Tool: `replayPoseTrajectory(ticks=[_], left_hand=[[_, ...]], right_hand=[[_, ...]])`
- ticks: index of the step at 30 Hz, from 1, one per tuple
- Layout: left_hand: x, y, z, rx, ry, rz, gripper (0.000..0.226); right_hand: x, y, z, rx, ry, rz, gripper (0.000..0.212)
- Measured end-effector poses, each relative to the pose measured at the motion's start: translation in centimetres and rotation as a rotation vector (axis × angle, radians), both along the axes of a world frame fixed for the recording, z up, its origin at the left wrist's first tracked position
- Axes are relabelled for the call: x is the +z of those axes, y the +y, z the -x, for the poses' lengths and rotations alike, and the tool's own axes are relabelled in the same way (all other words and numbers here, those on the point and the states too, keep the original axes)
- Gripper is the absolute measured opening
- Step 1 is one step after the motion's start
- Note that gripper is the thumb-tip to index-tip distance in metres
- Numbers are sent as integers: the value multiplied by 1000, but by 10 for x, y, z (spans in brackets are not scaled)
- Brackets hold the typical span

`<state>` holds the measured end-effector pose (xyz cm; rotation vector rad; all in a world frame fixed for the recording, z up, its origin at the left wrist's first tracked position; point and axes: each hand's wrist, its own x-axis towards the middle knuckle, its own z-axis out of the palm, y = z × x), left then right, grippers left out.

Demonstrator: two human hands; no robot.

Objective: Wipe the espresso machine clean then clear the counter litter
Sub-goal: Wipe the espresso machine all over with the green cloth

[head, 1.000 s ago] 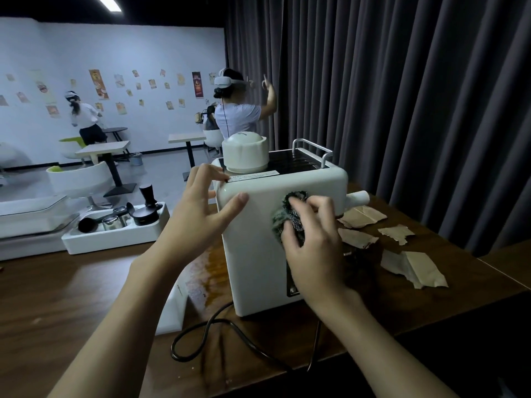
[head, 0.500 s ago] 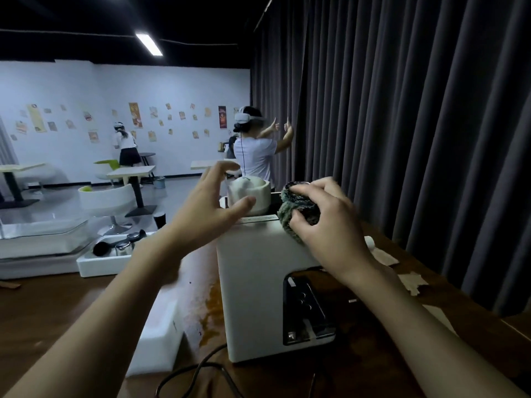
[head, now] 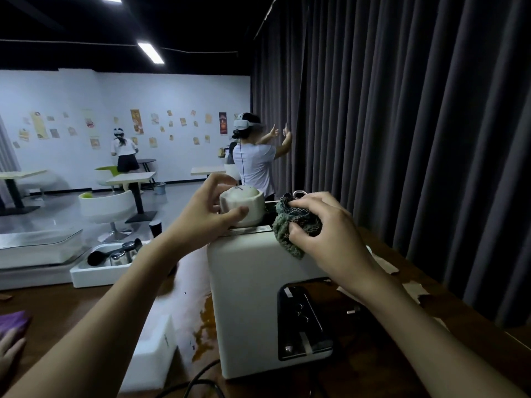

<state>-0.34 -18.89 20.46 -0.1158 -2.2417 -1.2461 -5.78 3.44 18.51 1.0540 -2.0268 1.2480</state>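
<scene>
Head view: espresso machine (head: 247, 297) is a white boxy unit that stands upright on the dark wood desk (head: 57, 317). It has a black control panel (head: 301, 320) low on the near face and a round white cap (head: 244, 202) on top. A black cord (head: 195, 380) trails from its base.

Count: one machine, one cap, one cloth, two hands. At least two brown paper scraps (head: 413, 291) lie on the desk right of the machine (part hidden by the right forearm).

Left hand (head: 207, 214) has thumb and fingers curled round the cap. Right hand (head: 327, 228) has its fingers closed on a bunched grey-green cloth (head: 287, 228) and presses it on the machine's top edge, just right of the cap.

A wet brown patch (head: 205, 317) sits on the desk left of the machine, and a white tray (head: 94, 271) holding coffee tools is further left.

Versus 0.5 s ago: the left hand was spread open near the cap — now it grips it. The cloth is still at the top edge; 1 s ago it sat lower, on the face.
</scene>
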Motion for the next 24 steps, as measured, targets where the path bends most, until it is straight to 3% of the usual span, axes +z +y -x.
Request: replayPoseTrajectory(ticks=[4, 11, 17, 21, 24], left_hand=[[-5, -5, 6, -7, 15, -52, 43], [-10, -8, 19, 124, 92, 71, 62], [-11, -2, 15, 14, 54, 93, 99], [-13, -2, 16, 56, 86, 64, 80], [-15, -2, 17, 110, 88, 52, 79]], right_hand=[[1, 1, -3, 6, -37, 4, 31], [-1, -2, -3, -23, -77, 29, 33], [-1, -2, -4, -49, -92, 24, 34], [-1, -1, -5, -56, -101, 20, 35], [-1, -1, -5, -54, -108, 17, 36]])
